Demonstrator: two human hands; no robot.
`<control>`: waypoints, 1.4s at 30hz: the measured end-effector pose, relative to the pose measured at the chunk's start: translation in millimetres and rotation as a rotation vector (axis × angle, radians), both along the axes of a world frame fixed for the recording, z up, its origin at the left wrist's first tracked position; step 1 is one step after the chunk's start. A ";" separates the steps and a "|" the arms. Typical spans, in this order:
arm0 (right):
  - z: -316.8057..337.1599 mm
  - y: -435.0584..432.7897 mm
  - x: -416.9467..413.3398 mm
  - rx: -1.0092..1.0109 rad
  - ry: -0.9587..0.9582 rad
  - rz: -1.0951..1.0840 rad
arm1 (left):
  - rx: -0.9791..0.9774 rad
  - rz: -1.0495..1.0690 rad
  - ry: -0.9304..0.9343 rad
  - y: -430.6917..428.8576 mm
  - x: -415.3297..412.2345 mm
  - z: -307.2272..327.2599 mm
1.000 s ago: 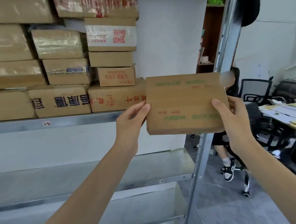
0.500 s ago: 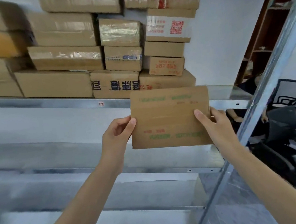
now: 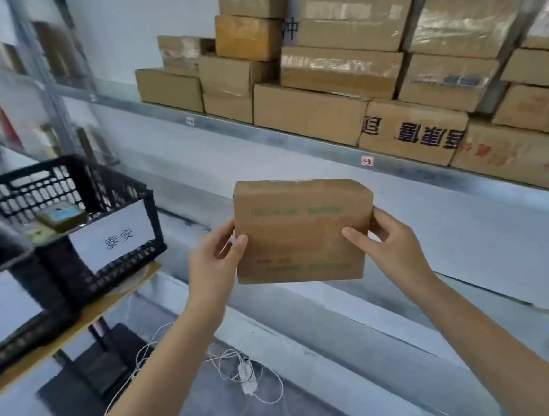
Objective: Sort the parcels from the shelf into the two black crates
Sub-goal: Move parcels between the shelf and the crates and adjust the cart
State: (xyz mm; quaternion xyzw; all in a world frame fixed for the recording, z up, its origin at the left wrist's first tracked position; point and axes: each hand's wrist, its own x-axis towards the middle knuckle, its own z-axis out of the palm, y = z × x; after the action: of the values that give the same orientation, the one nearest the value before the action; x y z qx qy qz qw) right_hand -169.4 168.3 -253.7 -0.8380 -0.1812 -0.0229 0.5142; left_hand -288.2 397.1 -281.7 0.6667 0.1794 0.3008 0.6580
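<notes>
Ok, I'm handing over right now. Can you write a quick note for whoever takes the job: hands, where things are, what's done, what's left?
Hands: left hand and right hand grip one brown parcel by its side edges, in the air in front of the shelf.
Crates: far black crate, with a white label, holds one small parcel. The near black crate is beside it, contents out of view.
Left: place this parcel, then sort the stacked parcels.

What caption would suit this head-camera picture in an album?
Left hand and right hand hold a brown parcel before the stacked shelf, a black crate nearby.
</notes>
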 end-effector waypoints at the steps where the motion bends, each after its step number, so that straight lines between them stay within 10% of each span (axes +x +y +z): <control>1: -2.0 13.7 -2.0 -0.011 -0.015 0.020 | 0.008 0.042 0.015 9.9 -10.9 -2.4; 15: -13.8 186.7 -10.5 0.112 0.175 0.404 | -0.034 0.400 0.144 108.6 -111.7 -20.3; 21: -11.6 237.7 24.0 0.154 0.293 0.489 | -0.446 0.547 0.114 135.2 -90.6 -5.9; 37: -14.4 323.8 113.0 0.163 0.637 0.772 | -0.421 0.807 -0.071 178.9 -36.6 10.9; 42: -31.6 338.5 131.8 0.230 0.641 0.849 | -0.240 0.854 0.142 172.2 -15.0 12.0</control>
State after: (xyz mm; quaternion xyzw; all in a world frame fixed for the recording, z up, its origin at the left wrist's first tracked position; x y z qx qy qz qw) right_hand -37.6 506.9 -285.3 -0.5946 -0.3340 0.4238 0.5960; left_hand -303.2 569.3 -269.7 0.4708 0.5167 0.4761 0.5336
